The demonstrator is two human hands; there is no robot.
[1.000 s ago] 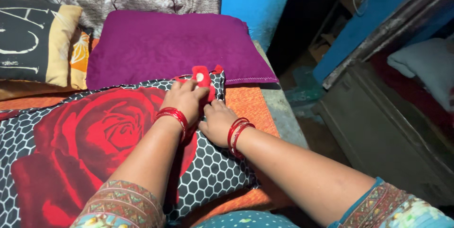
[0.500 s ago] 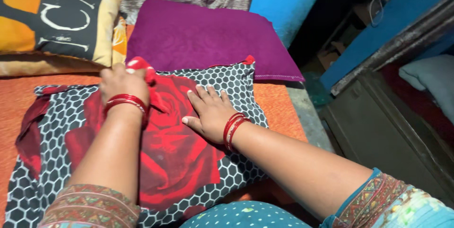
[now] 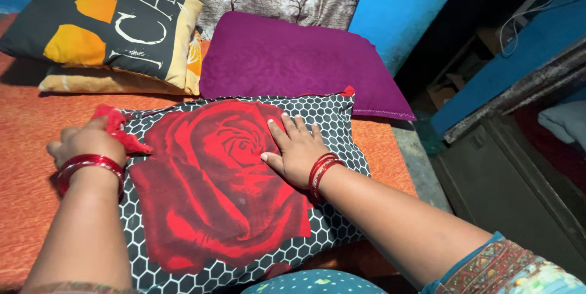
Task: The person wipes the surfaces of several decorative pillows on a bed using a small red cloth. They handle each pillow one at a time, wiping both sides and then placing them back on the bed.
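A pillow point(image 3: 213, 208) in a black-and-white honeycomb cover with a big red rose lies flat on the orange bedsheet point(image 3: 24, 166) in front of me. My left hand point(image 3: 85, 143) grips the red edge of the cover at the pillow's far left corner. My right hand point(image 3: 297, 147) rests flat, fingers spread, on the rose print near the pillow's upper right. Both wrists wear red bangles.
A purple pillow point(image 3: 287, 62) lies behind the rose pillow. Two stacked cushions, black and orange on top point(image 3: 110, 28), sit at the back left against a patterned curtain. To the right the bed ends at a blue wall point(image 3: 397, 7) and a dark cabinet point(image 3: 519, 172).
My left hand has drawn the red cover edge from the pillow's right corner across to its left corner. My right hand flattened onto the rose print. The view shifted left.
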